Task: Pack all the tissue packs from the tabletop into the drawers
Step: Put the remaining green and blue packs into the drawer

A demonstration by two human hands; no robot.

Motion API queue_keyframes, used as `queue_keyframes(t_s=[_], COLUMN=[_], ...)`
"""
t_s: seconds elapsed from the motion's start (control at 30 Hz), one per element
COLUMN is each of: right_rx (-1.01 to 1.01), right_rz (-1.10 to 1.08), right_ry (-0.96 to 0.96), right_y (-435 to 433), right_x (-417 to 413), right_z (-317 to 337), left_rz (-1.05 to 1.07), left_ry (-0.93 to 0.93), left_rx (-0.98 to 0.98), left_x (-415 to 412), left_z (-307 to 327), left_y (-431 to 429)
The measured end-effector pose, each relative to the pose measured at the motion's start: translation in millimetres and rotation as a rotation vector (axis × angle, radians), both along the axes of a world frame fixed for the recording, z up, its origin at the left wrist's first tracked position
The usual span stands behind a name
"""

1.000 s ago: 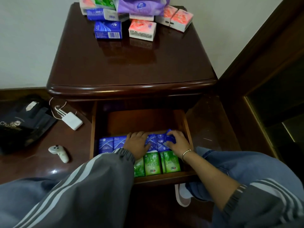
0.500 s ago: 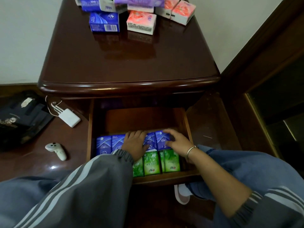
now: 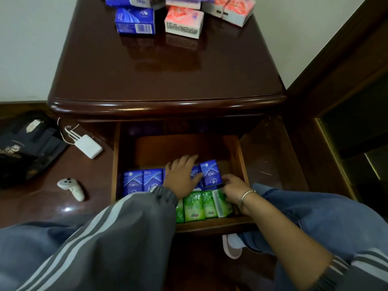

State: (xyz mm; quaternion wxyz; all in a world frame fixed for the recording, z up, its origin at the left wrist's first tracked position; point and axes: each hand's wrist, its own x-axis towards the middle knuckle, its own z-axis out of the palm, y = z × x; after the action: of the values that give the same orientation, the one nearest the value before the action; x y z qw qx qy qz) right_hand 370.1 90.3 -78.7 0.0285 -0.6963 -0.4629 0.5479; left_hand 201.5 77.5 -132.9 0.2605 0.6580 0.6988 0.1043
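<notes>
Now the left hand [image 3: 182, 178] lies flat on the blue packs [image 3: 142, 181] in the open drawer [image 3: 115, 175]. The right hand [image 3: 234, 190] pinches a green pack [image 3: 218, 204] at the drawer's front right corner. More tissue packs [image 3: 183, 22] sit at the tabletop's [image 3: 168, 76] back edge. A white controller [image 3: 72, 189] lies left of the drawer.

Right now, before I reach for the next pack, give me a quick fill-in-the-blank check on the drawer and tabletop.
1. In the open drawer, the front row of packs is coloured ___.
2. The left hand rests flat on the back row of packs, which are ___.
3. On the tabletop, the blue barcoded pack has a neighbouring pack coloured ___.
Missing words: green; blue; pink.
</notes>
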Motion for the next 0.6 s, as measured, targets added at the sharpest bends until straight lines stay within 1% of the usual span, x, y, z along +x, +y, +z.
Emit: queue_keyframes(t_s=[0.07,0.1,0.17,0.23,0.33,0.4,0.5,0.6], right_rx=[0.057,0.09,0.117,0.103,0.054,0.025,-0.007,0.015], right_rz=[0.052,0.109,0.284,0.416,0.505,0.497,0.375,0.242], right_ry=[-0.084,-0.155,-0.324,-0.446,-0.504,-0.465,-0.392,-0.345], right_y=[-1,-1,-1,-2,-4,-6,-8,-12], right_x=[3,5,7,8,2,-1,2,3], right_z=[3,4,4,1,-3,-6,-10,-14], left_rz=[-0.107,-0.181,-0.272,-0.284,-0.293,-0.301,-0.276,-0.174], left_ry=[-0.001,0.03,0.127,0.181,0.176,0.125,-0.032,-0.201], left_rx=[0.001,-0.021,-0.054,-0.047,-0.034,-0.052,-0.068,0.02], left_x=[17,24,31,30,23,17,14,7], left_z=[4,5,2,-3,-4,-1,3,4], left_y=[4,5,7,7,4,5,8,12])
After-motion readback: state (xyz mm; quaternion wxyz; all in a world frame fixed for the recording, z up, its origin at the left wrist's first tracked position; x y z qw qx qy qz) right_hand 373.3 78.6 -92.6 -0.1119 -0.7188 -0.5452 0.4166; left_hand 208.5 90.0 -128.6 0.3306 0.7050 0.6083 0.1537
